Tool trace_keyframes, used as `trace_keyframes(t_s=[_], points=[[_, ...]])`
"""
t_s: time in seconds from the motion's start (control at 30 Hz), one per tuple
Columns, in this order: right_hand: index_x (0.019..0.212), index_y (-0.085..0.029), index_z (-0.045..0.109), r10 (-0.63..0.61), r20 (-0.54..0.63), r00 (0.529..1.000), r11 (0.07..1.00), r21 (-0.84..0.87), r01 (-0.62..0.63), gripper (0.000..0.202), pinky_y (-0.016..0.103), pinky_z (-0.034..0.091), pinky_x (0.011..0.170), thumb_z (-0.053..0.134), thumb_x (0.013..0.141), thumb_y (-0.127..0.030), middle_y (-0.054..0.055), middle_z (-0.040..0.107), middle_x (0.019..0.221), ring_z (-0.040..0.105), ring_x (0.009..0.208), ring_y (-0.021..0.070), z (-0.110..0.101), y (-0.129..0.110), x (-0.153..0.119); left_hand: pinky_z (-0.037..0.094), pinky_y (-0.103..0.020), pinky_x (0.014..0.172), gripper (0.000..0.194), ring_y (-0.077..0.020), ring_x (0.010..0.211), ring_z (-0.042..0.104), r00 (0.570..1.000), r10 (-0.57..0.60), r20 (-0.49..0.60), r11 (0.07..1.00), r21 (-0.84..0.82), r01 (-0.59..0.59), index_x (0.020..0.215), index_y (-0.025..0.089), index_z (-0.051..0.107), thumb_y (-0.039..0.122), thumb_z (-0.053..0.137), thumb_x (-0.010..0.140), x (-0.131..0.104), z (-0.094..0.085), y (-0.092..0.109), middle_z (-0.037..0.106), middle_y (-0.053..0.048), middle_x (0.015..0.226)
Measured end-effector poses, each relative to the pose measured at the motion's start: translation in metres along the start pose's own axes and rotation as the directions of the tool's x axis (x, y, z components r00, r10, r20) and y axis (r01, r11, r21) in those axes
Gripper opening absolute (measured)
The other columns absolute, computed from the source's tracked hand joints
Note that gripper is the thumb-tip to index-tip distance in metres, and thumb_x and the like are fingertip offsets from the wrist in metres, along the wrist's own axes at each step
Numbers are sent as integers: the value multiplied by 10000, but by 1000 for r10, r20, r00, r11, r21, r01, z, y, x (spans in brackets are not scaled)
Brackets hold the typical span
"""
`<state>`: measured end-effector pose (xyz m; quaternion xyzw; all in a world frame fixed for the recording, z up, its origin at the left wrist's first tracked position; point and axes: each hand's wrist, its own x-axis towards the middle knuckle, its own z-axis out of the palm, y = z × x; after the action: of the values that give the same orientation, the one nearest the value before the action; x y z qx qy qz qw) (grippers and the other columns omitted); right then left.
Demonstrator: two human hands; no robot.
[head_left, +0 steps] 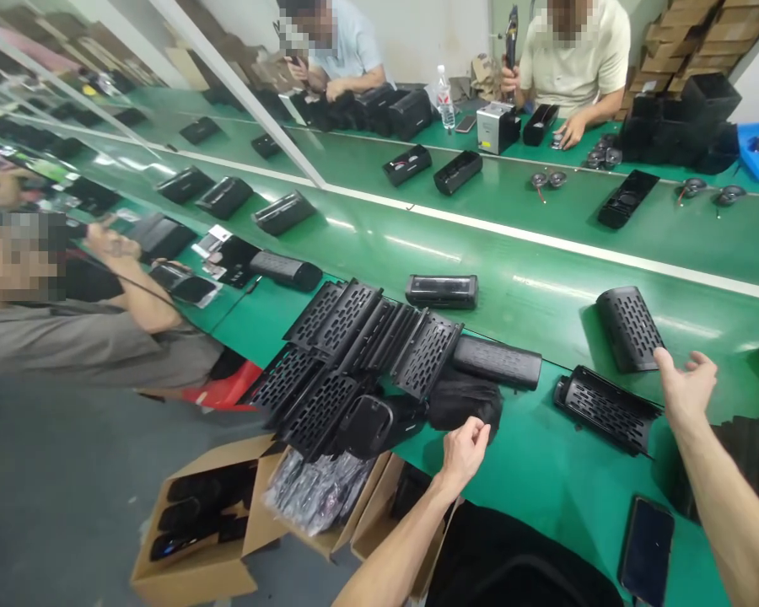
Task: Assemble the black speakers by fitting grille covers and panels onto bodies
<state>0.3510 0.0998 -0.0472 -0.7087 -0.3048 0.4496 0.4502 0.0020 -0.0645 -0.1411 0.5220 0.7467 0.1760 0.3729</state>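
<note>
My left hand [465, 455] is closed, thumb and fingertips together, at the near edge of a soft black cloth bundle [461, 400]. Whether it pinches the cloth or something small cannot be made out. My right hand [688, 388] has its fingers apart, the thumb beside the lower right edge of a black speaker housing [628, 329] with a slotted grille. Whether they touch is unclear. Between my hands lies a curved slotted black cover [607, 410], its hollow side up. A closed black speaker case [497, 362] rests behind the bundle.
Slotted covers [347, 329] are piled at left. A phone [646, 548] lies near me at right. Black housings, one at the middle [443, 291], sit along the green conveyor [512, 244]. Open cartons [196, 523] stand on the floor. Co-workers sit opposite and at left.
</note>
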Motion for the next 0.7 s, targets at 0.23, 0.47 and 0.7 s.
trace_keyframes(t_s=[0.23,0.47,0.7], points=[[939,-248,724,75,461,884,985,-171,6,424,414,523,833,837,659,-546,63,756,927,684,922,293,97,65,-148,441,-262,635,327,-158,592,574,991,129,45,979,-164,-120,779,241,637,475,509,967,-17,9,13,640,-7,653],[681,-213,642,75,531,844,988,-156,11,319,266,399,542,768,716,-504,-39,582,565,494,533,138,109,91,-164,460,-291,631,364,-168,598,529,959,282,33,915,-308,-259,701,244,598,493,530,957,-25,6,31,576,-13,642],[812,-232,659,-81,261,962,972,-191,134,342,298,478,620,739,767,-562,5,653,711,577,664,190,56,60,-132,490,-306,709,260,-192,695,578,885,465,17,830,-355,-429,814,236,669,443,582,945,6,16,99,635,-44,756]])
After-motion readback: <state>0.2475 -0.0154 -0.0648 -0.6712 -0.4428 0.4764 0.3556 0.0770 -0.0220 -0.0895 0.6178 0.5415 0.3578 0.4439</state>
